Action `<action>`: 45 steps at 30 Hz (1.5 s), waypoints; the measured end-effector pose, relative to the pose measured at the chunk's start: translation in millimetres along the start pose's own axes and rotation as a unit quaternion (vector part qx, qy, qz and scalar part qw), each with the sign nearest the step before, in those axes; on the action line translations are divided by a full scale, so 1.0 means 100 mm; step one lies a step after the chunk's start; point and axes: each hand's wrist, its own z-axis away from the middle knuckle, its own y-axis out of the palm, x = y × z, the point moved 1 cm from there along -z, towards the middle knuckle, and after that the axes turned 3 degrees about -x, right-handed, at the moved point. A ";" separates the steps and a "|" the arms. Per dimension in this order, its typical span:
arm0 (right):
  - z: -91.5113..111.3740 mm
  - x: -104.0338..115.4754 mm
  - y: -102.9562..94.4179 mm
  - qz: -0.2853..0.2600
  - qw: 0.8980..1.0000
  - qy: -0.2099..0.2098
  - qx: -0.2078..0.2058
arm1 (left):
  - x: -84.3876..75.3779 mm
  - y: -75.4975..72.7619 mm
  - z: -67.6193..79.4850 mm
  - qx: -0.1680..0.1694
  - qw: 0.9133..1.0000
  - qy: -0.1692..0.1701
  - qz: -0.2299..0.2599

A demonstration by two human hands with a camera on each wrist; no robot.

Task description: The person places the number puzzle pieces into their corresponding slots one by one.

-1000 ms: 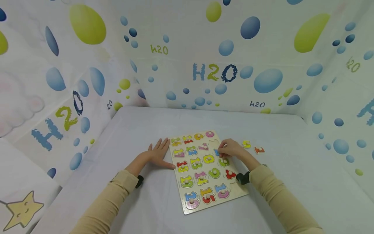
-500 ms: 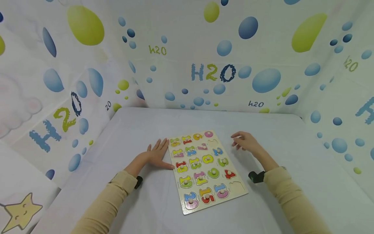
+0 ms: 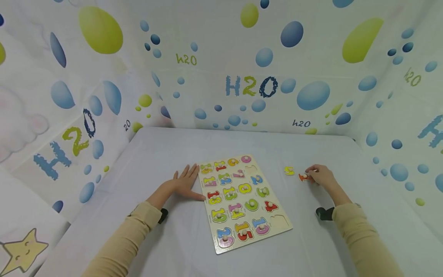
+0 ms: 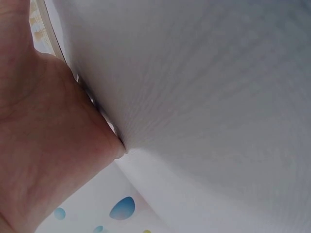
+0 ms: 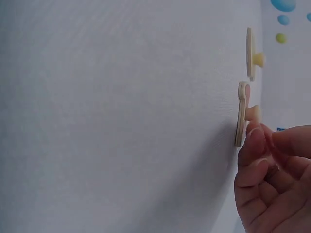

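Note:
A wooden number puzzle board [image 3: 238, 234] lies flat on the table, several knobbed number pieces seated in it. My left hand [image 3: 185, 185] rests flat with spread fingers along its left edge, thumb at the border. To the right of the board, my right hand [image 3: 321, 176] is at a loose red number 1 piece [image 3: 303, 177]. In the right wrist view its curled fingertips [image 5: 255, 141] are right beside that piece's wooden knob [image 5: 253, 113], without a clear grip. A yellow number 5 piece [image 3: 288, 171] lies just left of the 1.
Two recesses show bare wood: one at the board's lower right [image 3: 281, 222], another near its upper right. A white cloth covers the table [image 3: 166, 146]. Printed cloth walls [image 3: 207, 34] with coloured dots rise behind and at both sides.
My right hand has left the blue 2 piece, now seated in the board, and moved right across the table to the red 1 piece. The left hand stays in place.

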 end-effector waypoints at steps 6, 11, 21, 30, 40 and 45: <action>0.00 -0.04 0.03 -0.053 0.997 0.043 0.020 | 0.05 0.06 -0.05 0.011 1.000 -0.006 -0.010; 0.00 -0.04 0.02 -0.052 0.997 0.051 0.038 | 0.10 0.09 -0.08 0.000 1.000 0.000 -0.006; 0.06 -0.01 0.05 -0.023 0.999 -0.008 0.043 | -0.01 0.00 0.01 0.002 1.000 -0.002 0.006; 0.07 -0.05 0.06 -0.035 0.998 -0.006 0.055 | -0.01 0.01 0.00 0.000 1.000 -0.005 0.002; 0.10 -0.10 0.08 -0.051 0.998 -0.031 0.030 | -0.02 -0.01 0.02 0.006 1.000 -0.008 0.003; 0.11 -0.12 0.08 -0.066 0.997 -0.042 0.024 | -0.01 -0.01 0.02 0.002 1.000 -0.005 0.003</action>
